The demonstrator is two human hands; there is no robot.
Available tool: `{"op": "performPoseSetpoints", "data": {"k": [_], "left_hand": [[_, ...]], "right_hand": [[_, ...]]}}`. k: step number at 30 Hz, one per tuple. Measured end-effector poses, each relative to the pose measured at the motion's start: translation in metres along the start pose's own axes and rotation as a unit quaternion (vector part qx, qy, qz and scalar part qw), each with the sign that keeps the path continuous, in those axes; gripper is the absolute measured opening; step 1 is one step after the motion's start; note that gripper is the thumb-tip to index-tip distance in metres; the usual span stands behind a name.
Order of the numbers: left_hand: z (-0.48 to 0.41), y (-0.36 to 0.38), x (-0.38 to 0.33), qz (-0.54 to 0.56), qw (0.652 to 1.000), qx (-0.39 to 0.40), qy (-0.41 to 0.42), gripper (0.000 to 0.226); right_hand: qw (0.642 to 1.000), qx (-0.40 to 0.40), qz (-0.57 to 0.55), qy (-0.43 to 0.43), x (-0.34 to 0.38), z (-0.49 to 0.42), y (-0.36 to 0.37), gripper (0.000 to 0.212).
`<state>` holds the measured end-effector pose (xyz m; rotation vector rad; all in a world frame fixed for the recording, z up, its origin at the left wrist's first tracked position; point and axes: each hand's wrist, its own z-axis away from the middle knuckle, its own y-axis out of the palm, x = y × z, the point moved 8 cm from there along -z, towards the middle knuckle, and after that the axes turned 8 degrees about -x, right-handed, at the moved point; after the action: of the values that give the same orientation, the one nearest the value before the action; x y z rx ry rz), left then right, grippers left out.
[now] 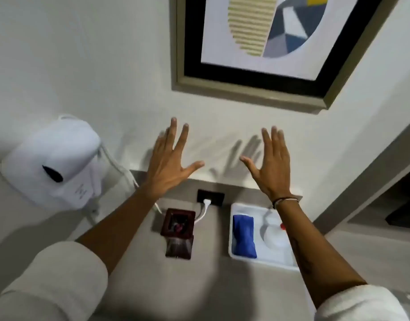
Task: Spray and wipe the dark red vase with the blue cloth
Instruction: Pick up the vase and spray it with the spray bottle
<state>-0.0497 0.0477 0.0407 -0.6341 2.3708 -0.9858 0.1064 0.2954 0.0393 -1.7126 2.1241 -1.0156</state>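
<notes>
While both hands, left and right, hover flat with fingers spread, holding nothing, the square glossy vase stands near the counter's back edge; the soft folded cloth lies in a white tray beside a rounded bottle.

1. Vase: dark red, glossy, with a darker interior.
2. Cloth: solid deep blue, no pattern.
3. Tray: white.
4. Spray bottle: white, with a red part at the nozzle.
5. Wall-mounted dryer: white with a black opening; white cord.
6. Outlet plate: black, white plug inserted.
7. Counter: plain grey.
8. Framed print: olive-tan frame, black inner border, pale mat; oval of tan horizontal stripes beside blue, grey, white and yellow facets.
9. Sleeves: off-white.
10. Wall: off-white.
</notes>
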Motion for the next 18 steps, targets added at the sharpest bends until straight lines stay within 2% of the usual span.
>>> {"op": "performPoseSetpoints", "data": {"k": [4, 8, 13, 18], "left_hand": [[0.098, 0.07, 0.018, 0.025, 0.984, 0.168, -0.047, 0.125], [0.158, 0.114, 0.033, 0.002, 0.959, 0.28, -0.044, 0.134], [0.185, 0.141, 0.038, -0.01, 0.935, 0.353, -0.021, 0.143], [0.187, 0.145, 0.037, 0.007, 0.937, 0.347, -0.035, 0.14]], "right_hand": [[0.985, 0.1, -0.004, 0.138, -0.08, 0.103, 0.032, 0.099], [0.97, 0.129, 0.023, 0.206, -0.13, 0.162, 0.043, 0.103], [0.937, 0.131, 0.023, 0.323, -0.173, 0.201, 0.052, 0.101], [0.867, 0.121, -0.092, 0.475, -0.19, 0.229, 0.069, 0.09]]}}
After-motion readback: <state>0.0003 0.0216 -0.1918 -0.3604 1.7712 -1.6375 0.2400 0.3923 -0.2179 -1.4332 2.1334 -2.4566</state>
